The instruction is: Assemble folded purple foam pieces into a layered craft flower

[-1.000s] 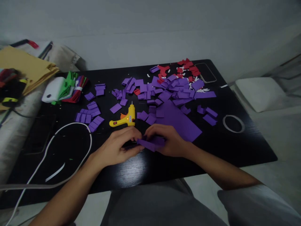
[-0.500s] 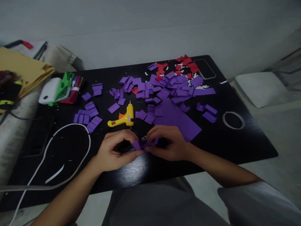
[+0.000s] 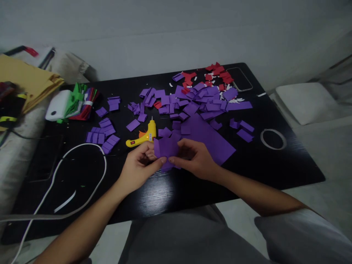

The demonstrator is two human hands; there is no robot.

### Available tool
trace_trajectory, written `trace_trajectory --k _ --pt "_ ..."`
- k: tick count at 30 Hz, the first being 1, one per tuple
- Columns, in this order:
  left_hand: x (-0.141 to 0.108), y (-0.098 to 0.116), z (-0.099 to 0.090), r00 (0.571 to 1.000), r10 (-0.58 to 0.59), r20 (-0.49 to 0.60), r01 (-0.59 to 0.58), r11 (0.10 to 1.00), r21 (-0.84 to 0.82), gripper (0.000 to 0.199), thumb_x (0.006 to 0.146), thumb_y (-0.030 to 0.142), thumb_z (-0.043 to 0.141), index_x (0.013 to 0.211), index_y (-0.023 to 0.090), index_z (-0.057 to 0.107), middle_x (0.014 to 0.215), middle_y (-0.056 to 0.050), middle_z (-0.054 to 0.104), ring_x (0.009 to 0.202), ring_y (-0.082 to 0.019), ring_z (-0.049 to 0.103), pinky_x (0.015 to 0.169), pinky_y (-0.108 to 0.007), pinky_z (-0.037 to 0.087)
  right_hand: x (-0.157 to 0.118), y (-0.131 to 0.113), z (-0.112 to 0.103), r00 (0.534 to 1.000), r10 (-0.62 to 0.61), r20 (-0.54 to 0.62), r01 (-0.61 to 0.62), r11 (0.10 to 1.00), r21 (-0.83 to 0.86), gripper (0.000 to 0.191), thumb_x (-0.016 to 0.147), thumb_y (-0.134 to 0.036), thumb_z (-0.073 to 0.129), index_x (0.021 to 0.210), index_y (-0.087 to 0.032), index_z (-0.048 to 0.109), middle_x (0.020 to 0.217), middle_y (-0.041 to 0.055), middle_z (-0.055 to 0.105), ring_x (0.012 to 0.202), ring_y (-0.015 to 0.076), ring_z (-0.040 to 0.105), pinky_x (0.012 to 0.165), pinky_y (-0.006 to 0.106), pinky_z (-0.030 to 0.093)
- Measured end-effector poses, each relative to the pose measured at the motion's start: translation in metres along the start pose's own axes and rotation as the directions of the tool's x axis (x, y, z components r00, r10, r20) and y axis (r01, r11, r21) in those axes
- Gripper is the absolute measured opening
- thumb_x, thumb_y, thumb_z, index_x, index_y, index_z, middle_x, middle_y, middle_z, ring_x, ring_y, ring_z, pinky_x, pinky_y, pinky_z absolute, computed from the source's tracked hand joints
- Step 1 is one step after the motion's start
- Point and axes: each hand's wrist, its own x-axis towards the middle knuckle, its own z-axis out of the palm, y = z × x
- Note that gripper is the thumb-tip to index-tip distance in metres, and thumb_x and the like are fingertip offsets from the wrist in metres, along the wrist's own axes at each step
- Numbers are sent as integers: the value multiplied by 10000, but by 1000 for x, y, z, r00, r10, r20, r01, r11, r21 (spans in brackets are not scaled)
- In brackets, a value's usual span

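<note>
While one glue gun (image 3: 145, 138) lies near, left fingers (image 3: 154, 167) and right fingers (image 3: 180, 162) pinch purple paper (image 3: 167, 147).

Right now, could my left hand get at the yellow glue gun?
Probably yes: the glue gun lies just beyond your left hand, with nothing visible between them, though that hand would likely have to release the purple paper it holds.

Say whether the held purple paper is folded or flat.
Folded: the purple paper has an angled flap along its left edge, beside the left hand.
</note>
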Motion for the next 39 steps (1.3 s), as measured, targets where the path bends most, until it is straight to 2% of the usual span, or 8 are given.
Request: trace_trajectory --k 9,13,19,24,28,33,36,39 --pt "1 1 0 999 32 -24 -32 999 5 106 872 188 803 916 193 707 810 16 744 698 -87 673 695 -192 566 4 1 -1 998 62 -13 -60 991 117 442 663 -327 982 961 -228 671 806 -29 729 696 135 702 696 271 595" --pt "-5 5 -7 974 225 -40 -211 954 213 333 831 144 848 1135 227 738 908 -1 795 802 -135 746 779 -252 600 0 -5 -4 987 -159 -32 159 987 -19 340 755 -274 932 1011 -227 713 863 1 778 778 161 750 758 297 620" --pt "-4 12 -15 789 589 174 -594 661 459 259 859 -11 747 990 208 790 975 -41 788 906 -175 746 856 -334 586 -2 -13 -6 754 -650 99 637 685 -353 197 917 -83 719 991 -253 785 972 46 817 971 197 759 903 367 611" --pt "0 7 -18 751 644 144 -599 574 559 246 828 -34 768 939 185 792 970 -41 699 898 -149 697 813 -288 573 4 -8 -4 981 -157 -110 155 988 -26 143 931 -338 767 1002 -218 739 954 48 757 881 173 727 826 329 605" --pt "1 -1 -18 757 635 154 -590 562 580 263 843 -35 747 959 196 795 945 -27 677 858 -131 683 779 -262 559 8 -4 -5 969 210 126 -228 963 146 355 862 -536 805 878 -184 758 818 16 727 739 138 669 693 271 548" --pt "2 -7 -16 850 522 66 -467 690 553 245 883 21 696 1016 214 766 960 -28 719 872 -143 687 811 -270 555 9 -2 -3 974 217 68 -224 966 126 315 737 -455 916 800 -185 767 755 -14 711 679 111 616 677 260 489" --pt "3 -7 -13 965 242 -103 -192 915 354 140 939 158 654 1047 201 733 936 -32 731 833 -156 682 765 -273 556 10 -1 -3 982 186 -22 -184 981 68 334 707 -456 930 772 -181 752 731 -18 691 656 109 595 655 263 471" --pt "5 -7 -7 996 -41 -84 55 983 175 176 948 348 678 947 181 735 829 -21 694 742 -153 639 674 -257 520 10 0 -3 988 149 -50 -149 989 11 340 719 -469 917 773 -179 749 718 -19 683 646 112 586 640 266 466"
